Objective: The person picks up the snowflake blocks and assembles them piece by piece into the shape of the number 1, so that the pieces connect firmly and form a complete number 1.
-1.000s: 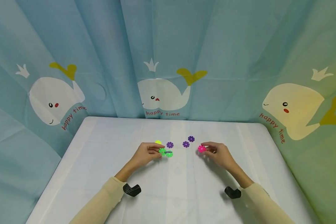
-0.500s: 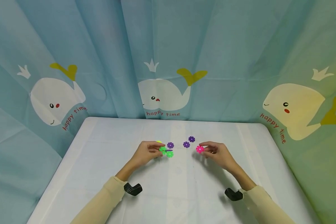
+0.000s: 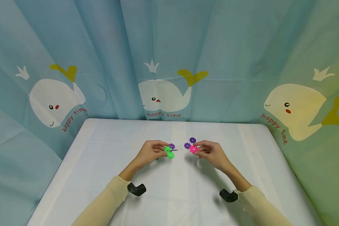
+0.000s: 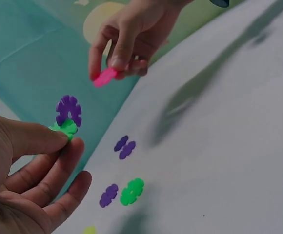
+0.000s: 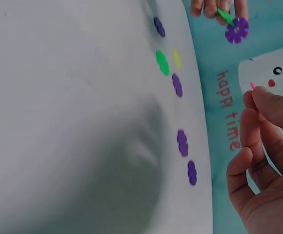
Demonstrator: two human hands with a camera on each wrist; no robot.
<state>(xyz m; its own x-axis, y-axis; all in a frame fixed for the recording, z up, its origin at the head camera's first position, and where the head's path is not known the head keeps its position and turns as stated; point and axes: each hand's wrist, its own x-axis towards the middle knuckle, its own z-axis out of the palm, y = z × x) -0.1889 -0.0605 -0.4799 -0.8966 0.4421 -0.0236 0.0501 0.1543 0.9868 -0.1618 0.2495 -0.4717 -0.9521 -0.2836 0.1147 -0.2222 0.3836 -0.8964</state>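
Observation:
My left hand pinches a green notched plastic disc between thumb and fingers. A purple notched disc is slotted into that green one, standing at an angle to it. To the right, my right hand pinches a pink notched disc by its edge. Both hands are raised above the table, facing each other with a small gap between their discs. In the right wrist view the pink disc shows only as a thin sliver past the fingertips.
A white-covered table lies below. On it are a loose green disc, several purple discs and a yellow disc, which the left hand hides in the head view. A blue whale-print curtain hangs behind.
My right hand has moved left with the pink disc. My left hand has shifted slightly right and up with the joined discs, so the two hands are closer together.

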